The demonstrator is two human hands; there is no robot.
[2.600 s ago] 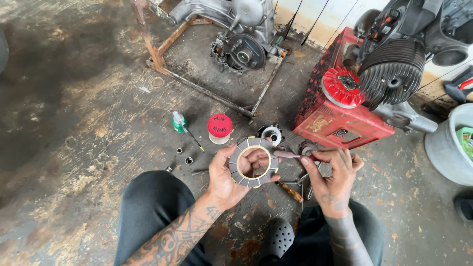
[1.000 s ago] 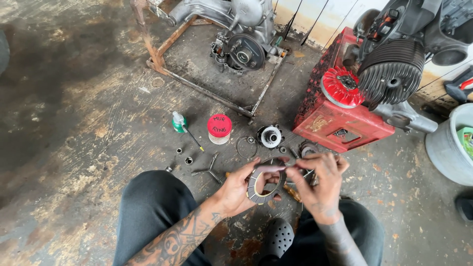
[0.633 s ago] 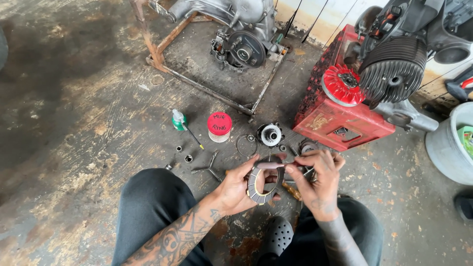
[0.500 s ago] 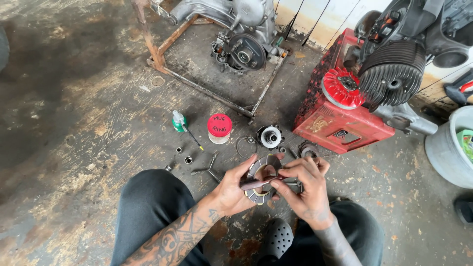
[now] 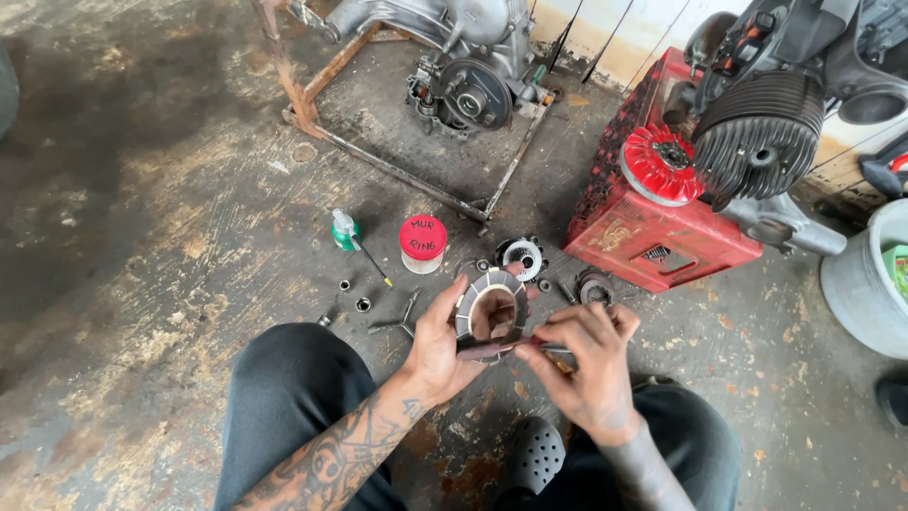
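My left hand (image 5: 440, 343) grips a grey metal ring made of stacked plates (image 5: 490, 313), held upright just above my knees with its hole facing me. My right hand (image 5: 586, 364) is closed at the ring's lower right edge, its fingers pinching a thin tool or part against the ring; what it pinches is mostly hidden. Both forearms reach in from the bottom of the head view. On the floor just beyond the ring lies a small round hub with teeth (image 5: 521, 255).
A red-lidded jar (image 5: 423, 242), a small green-capped bottle (image 5: 344, 229), a three-armed wrench (image 5: 402, 320) and small sockets (image 5: 362, 304) lie ahead on the stained concrete. A red crate (image 5: 653, 227) bears an engine (image 5: 757, 132). Another engine sits in a rusty frame (image 5: 397, 161). A grey bucket (image 5: 865, 284) stands right.
The ring was first held up flat toward me, then lowered and turned. My right hand came in from the right and closed on the ring's lower edge.
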